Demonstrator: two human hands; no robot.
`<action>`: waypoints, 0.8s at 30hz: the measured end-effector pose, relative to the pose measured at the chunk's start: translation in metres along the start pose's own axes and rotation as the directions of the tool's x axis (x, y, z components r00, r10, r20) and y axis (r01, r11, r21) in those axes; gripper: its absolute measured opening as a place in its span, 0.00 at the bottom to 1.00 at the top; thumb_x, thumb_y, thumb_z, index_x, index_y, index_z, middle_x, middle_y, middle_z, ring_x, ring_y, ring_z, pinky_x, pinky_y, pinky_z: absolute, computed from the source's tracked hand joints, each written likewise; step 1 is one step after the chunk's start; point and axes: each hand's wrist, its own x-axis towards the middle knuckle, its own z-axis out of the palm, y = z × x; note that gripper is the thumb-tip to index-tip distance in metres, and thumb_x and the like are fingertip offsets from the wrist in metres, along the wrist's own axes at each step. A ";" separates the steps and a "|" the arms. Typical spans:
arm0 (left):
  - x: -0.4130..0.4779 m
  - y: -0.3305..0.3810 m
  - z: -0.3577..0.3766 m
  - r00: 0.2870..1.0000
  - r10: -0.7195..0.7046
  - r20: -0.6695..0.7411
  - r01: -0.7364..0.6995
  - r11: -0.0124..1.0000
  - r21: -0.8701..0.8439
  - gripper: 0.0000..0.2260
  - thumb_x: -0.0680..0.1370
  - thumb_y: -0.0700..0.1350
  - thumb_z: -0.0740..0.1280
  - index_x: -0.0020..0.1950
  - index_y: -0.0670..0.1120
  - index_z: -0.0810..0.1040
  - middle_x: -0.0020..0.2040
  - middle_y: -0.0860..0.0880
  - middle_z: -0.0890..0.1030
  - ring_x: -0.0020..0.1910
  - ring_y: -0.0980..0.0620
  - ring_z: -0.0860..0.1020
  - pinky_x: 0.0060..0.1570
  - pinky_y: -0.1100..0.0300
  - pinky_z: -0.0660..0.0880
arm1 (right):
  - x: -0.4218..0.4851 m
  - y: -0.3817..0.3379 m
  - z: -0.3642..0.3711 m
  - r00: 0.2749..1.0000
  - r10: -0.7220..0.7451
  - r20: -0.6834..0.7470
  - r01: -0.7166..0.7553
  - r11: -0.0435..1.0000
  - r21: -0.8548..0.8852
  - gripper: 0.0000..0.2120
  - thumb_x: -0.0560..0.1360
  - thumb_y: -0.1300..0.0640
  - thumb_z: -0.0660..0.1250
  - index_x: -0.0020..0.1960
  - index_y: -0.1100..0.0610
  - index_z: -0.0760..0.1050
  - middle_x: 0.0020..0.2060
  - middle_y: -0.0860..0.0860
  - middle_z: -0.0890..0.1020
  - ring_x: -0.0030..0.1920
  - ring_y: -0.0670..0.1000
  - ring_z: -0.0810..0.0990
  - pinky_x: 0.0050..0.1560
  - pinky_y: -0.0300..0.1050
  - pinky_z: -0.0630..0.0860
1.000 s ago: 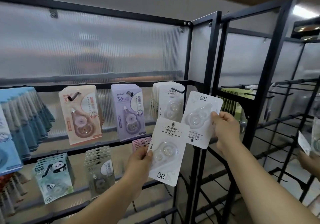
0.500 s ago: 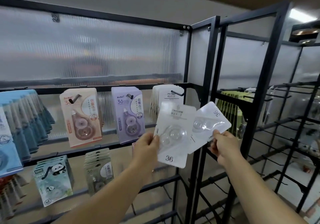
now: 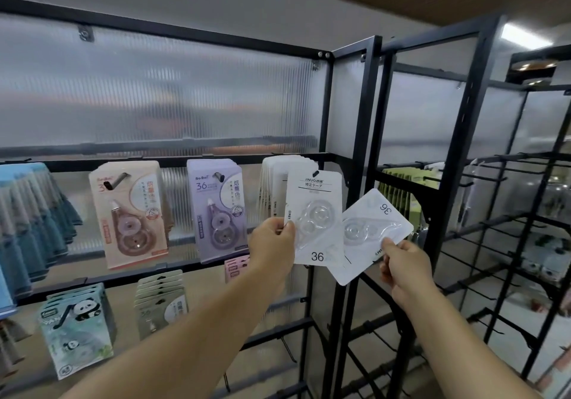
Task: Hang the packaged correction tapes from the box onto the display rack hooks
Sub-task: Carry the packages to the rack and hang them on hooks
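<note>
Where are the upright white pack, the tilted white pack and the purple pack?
upright white pack [image 3: 315, 217]: head view, on its clear blister.
tilted white pack [image 3: 366, 228]: head view, on its clear blister.
purple pack [image 3: 216, 222]: head view, on the tape body in the front pack.

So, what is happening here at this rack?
A person is stocking a rack with white correction tape packs. The left hand holds one pack upright, with its hang hole at the tip of a hook, in front of a stack of the same packs. Whether it is already on the hook, I cannot tell. The right hand pinches a second pack, tilted and upside down, beside the first.
</note>
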 end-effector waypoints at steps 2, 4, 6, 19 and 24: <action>0.001 -0.003 0.001 1.000 -0.004 -0.010 0.004 1.000 0.009 0.08 0.81 0.43 0.60 0.44 0.45 0.76 0.34 0.52 0.71 0.32 0.57 0.67 0.29 0.68 0.64 | 0.000 0.001 0.000 1.000 0.000 -0.009 0.000 1.000 -0.013 0.11 0.79 0.61 0.62 0.38 0.57 0.69 0.26 0.51 0.69 0.25 0.49 0.65 0.28 0.39 0.65; 0.005 -0.005 0.002 1.000 -0.014 -0.024 0.014 1.000 0.007 0.08 0.81 0.43 0.60 0.45 0.43 0.76 0.34 0.51 0.72 0.32 0.56 0.67 0.30 0.66 0.65 | 0.000 0.003 0.000 1.000 -0.002 -0.011 0.002 1.000 -0.021 0.12 0.79 0.60 0.62 0.37 0.57 0.68 0.27 0.51 0.69 0.26 0.49 0.65 0.29 0.40 0.65; 0.013 -0.006 0.003 0.999 -0.011 -0.045 0.012 1.000 0.026 0.08 0.81 0.43 0.61 0.44 0.43 0.76 0.33 0.51 0.71 0.31 0.55 0.67 0.31 0.63 0.65 | -0.001 0.005 0.001 1.000 0.001 -0.005 -0.001 1.000 -0.018 0.11 0.79 0.60 0.62 0.38 0.57 0.69 0.27 0.51 0.69 0.26 0.49 0.65 0.29 0.41 0.65; 0.046 -0.053 0.001 0.974 -0.227 0.025 0.208 0.928 0.310 0.09 0.78 0.49 0.64 0.48 0.44 0.79 0.38 0.46 0.77 0.39 0.48 0.76 0.39 0.60 0.71 | -0.006 0.014 -0.003 0.999 -0.034 0.005 0.034 0.984 -0.173 0.06 0.79 0.61 0.61 0.44 0.61 0.73 0.29 0.53 0.70 0.28 0.49 0.65 0.30 0.44 0.65; 0.006 -0.085 0.002 0.861 -0.426 0.279 0.295 0.863 0.410 0.04 0.77 0.43 0.66 0.50 0.45 0.72 0.43 0.47 0.76 0.37 0.51 0.74 0.37 0.63 0.73 | -0.011 0.023 -0.004 0.997 -0.029 0.073 0.050 0.948 -0.314 0.07 0.80 0.61 0.61 0.44 0.58 0.73 0.28 0.51 0.72 0.26 0.49 0.65 0.27 0.42 0.62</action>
